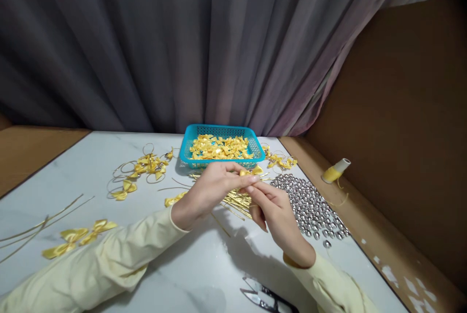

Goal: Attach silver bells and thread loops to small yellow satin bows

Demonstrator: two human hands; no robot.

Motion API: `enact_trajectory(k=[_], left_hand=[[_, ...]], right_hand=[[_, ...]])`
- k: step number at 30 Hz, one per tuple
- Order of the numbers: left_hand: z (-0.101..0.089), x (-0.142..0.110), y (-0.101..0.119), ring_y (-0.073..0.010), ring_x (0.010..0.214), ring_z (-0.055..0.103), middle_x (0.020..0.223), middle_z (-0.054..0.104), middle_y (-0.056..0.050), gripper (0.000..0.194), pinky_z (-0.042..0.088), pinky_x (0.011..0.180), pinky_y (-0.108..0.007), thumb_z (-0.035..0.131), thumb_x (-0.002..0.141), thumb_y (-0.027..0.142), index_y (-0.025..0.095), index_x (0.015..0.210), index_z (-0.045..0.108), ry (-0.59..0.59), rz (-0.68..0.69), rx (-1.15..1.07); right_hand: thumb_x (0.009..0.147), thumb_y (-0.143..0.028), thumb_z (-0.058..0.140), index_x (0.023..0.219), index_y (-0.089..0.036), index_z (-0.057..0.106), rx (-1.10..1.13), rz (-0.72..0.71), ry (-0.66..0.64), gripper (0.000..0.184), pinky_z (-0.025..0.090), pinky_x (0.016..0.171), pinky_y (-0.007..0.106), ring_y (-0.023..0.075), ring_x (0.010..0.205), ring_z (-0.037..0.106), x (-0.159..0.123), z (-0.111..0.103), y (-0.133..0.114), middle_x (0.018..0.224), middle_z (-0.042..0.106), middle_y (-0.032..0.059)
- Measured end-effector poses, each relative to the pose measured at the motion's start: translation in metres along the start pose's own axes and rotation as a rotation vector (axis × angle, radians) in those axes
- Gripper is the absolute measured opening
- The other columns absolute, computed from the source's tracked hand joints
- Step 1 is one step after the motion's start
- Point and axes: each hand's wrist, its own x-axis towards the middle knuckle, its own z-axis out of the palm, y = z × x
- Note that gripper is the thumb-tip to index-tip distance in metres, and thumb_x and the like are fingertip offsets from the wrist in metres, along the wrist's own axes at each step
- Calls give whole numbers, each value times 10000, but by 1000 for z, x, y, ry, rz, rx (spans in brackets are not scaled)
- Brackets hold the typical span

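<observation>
A yellow ribbon bow (256, 170) shows just above my fingertips, over the middle of the table. My left hand (215, 184) is closed on it, with the thumb stretched along its lower side. The fingertips of my right hand (274, 208) are pinched together against the left thumb tip, just below the bow; what they grip there is hidden. Under both hands lies a pile of gold twist ties (236, 200), partly covered by them. Another yellow bow (175, 199) rests beside my left wrist.
Behind the hands stands a blue basket (186, 145) of yellow bows. Looped bows (148, 165) lie to its left, silver beads (310, 206) to the right. Thread snips (268, 298) lie at the front, loose bows (69, 241) at left. A yellow thread spool (332, 173) is on the right ledge.
</observation>
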Motion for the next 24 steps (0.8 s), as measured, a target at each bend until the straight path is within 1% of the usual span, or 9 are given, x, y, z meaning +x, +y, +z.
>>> enact_trajectory(k=[3, 7, 11, 14, 17, 21, 24], left_hand=[[2, 0, 1, -117, 607, 506, 624, 566, 11, 222, 351, 567, -228, 680, 668, 334, 134, 669, 585, 23, -32, -28], [2, 0, 0, -96, 573, 471, 578, 533, 37, 220, 325, 548, -211, 692, 656, 319, 139, 660, 566, 21, -25, -46], [0, 1, -1, -96, 558, 476, 562, 537, 40, 195, 328, 535, -211, 690, 652, 300, 144, 658, 573, 30, -17, -41], [-2, 1, 2, -117, 598, 521, 609, 588, 14, 168, 356, 552, -223, 677, 663, 293, 142, 668, 603, 51, 13, -28], [-2, 1, 4, -142, 658, 561, 683, 639, -19, 169, 387, 585, -240, 655, 685, 303, 136, 684, 634, 39, 21, -19], [-2, 1, 3, -151, 668, 574, 686, 649, -22, 180, 399, 606, -253, 639, 700, 317, 138, 690, 646, -3, 26, 7], [-1, 1, 1, -155, 658, 579, 676, 644, -21, 192, 402, 593, -259, 638, 701, 330, 139, 682, 639, -6, 30, 40]], right_hand=[[847, -293, 479, 796, -117, 604, -1, -1, 5, 222, 142, 334, 179, 27, 271, 241, 0, 0, 1, 320, 314, -111], [848, -297, 473, 809, -112, 608, -5, 2, -2, 233, 138, 332, 180, 30, 270, 238, 1, 0, 2, 313, 311, -111], [854, -332, 461, 838, -114, 604, -39, -20, -21, 261, 150, 330, 178, 31, 271, 229, 2, 0, 3, 317, 312, -113], [848, -353, 470, 824, -122, 597, -119, -42, -28, 265, 175, 335, 180, 34, 277, 240, 2, -1, 3, 329, 326, -109], [841, -346, 486, 785, -139, 583, -179, -59, -21, 235, 200, 350, 184, 40, 291, 261, 1, -1, 2, 341, 327, -105], [849, -346, 475, 675, -155, 552, -227, -88, 11, 270, 236, 375, 194, 47, 309, 276, 0, -1, 2, 350, 327, -94], [849, -354, 473, 666, -152, 547, -244, -81, 25, 281, 234, 373, 197, 50, 313, 285, 0, -1, 3, 358, 338, -90]])
